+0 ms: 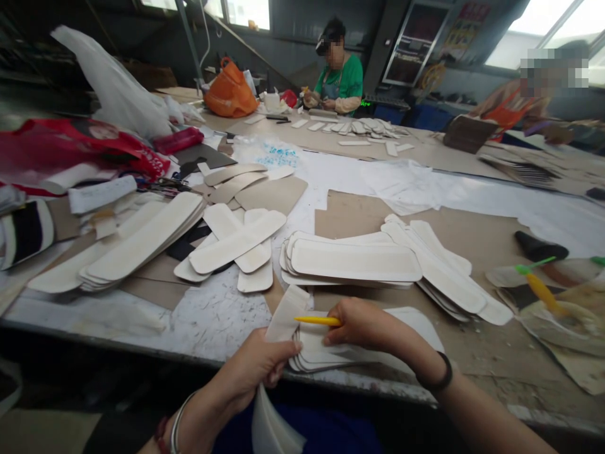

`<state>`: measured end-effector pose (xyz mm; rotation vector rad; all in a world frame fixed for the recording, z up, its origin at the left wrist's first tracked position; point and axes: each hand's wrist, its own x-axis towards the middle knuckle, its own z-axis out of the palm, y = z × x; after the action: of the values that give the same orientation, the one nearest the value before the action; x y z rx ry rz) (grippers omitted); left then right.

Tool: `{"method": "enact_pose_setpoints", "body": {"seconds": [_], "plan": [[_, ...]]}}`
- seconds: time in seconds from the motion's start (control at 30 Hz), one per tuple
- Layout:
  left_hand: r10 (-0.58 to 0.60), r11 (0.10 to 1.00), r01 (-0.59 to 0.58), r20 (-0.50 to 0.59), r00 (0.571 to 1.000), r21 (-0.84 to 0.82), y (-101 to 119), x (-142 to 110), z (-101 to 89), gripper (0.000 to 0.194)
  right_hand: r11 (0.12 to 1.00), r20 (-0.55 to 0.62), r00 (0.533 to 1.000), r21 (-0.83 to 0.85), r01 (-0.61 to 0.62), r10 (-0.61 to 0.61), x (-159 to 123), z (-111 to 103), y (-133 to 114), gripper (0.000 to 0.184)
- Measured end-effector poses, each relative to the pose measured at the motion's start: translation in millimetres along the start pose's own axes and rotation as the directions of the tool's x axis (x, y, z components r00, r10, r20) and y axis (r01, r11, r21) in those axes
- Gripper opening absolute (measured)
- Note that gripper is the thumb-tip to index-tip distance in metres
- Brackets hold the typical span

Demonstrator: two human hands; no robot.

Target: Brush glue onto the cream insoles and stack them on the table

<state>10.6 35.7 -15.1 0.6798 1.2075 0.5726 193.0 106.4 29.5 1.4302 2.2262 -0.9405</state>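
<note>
My left hand (pixel 253 369) is closed on a thin white strip-shaped piece (pixel 286 315) at the table's near edge, bending it up over a small stack of similar white pieces (pixel 321 356). My right hand (pixel 362 325) is closed on a yellow stick-like tool (pixel 316 320), whose tip points left toward the bent piece. The right hand rests on that same stack. More white pieces hang below the table edge from my left hand (pixel 269 429).
Piles of long white rounded strips lie across the table (pixel 354 260) (pixel 142 243) (pixel 239 246). Brown card sheets (pixel 350 211), a red bag (pixel 70 148), an orange bag (pixel 230 91), a brush with a yellow handle (pixel 543 293). A person in green (pixel 340 75) works at the far side; another person sits at right (pixel 543 94).
</note>
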Motion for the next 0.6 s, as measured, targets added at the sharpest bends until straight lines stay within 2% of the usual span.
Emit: {"method": "enact_pose_setpoints", "body": {"seconds": [0.17,0.37,0.5,0.6], "plan": [[-0.014,0.996,0.016,-0.022,1.0,0.087,8.4,1.1,-1.2,0.031,0.994,-0.009,0.999,-0.101,0.039,-0.04,3.5,2.9,4.3,0.025],[0.122,0.95,-0.1,-0.056,0.991,0.295,26.8,5.6,2.1,0.025,0.987,-0.058,0.997,-0.15,0.049,-0.058,-0.1,2.5,-5.4,0.026],[0.175,0.903,-0.12,-0.099,0.98,0.412,26.9,10.0,4.2,0.025,0.987,-0.126,0.991,-0.16,0.023,-0.044,-15.2,1.4,-11.8,0.026],[0.166,0.902,-0.108,-0.105,0.981,0.418,23.3,10.4,4.3,0.029,0.986,-0.181,0.983,-0.166,-0.03,0.0,-40.7,0.9,8.6,0.023]]}}
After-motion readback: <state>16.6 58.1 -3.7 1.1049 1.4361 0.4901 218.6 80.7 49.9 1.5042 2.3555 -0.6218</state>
